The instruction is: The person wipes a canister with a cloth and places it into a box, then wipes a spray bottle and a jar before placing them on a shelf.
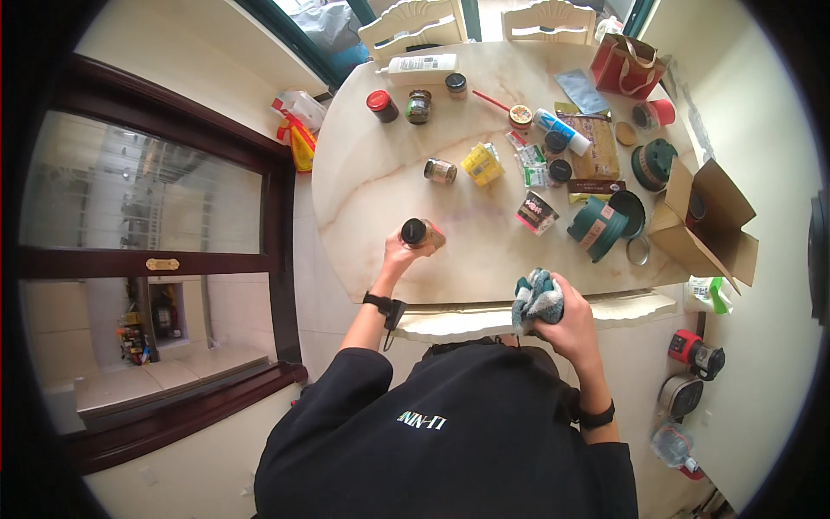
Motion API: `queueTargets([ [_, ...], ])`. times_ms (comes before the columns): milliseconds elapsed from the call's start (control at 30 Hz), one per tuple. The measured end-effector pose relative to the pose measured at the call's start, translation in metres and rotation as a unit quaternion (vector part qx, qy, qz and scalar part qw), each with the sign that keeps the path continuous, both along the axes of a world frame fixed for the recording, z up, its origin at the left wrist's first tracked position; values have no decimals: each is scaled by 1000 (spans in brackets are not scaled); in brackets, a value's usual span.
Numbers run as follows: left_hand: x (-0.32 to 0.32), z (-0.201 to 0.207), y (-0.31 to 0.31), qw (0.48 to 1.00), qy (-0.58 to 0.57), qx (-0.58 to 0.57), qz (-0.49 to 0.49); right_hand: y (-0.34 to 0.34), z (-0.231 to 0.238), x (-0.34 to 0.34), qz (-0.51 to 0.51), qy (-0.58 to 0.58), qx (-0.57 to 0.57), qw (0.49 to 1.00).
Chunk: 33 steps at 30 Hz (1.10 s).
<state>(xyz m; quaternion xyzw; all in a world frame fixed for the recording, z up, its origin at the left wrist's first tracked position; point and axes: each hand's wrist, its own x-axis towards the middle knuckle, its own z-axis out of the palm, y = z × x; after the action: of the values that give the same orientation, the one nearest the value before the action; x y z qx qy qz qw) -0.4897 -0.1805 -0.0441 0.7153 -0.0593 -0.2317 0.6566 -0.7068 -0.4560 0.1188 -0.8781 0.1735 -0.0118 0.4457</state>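
My left hand [400, 254] is closed around a jar with a black lid [414, 231], over the near left part of the marble-look table [367, 186]. In my right hand [569, 322], at the table's front edge, a bunched green, white and grey cloth [538, 298] is gripped. A small jar [440, 171] lies on its side beyond my left hand, beside a yellow tub [482, 164]. Farther off stand a red-lidded jar [381, 105], a dark jar [418, 107] and a black-lidded jar [456, 84]. A black and pink cup [537, 214] is beyond the cloth.
Dark green containers [598, 229] and an open cardboard box [731, 238] crowd the table's right side. Packets, a tube [562, 131] and a red bag [624, 67] lie behind them. A white bottle [422, 65] lies at the far edge, near two chairs [413, 26].
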Motion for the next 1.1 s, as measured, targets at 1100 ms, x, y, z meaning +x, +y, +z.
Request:
queueTargets([
  [1100, -160, 166, -50, 997, 74, -24, 8, 25, 25, 0, 202, -235, -178, 934],
])
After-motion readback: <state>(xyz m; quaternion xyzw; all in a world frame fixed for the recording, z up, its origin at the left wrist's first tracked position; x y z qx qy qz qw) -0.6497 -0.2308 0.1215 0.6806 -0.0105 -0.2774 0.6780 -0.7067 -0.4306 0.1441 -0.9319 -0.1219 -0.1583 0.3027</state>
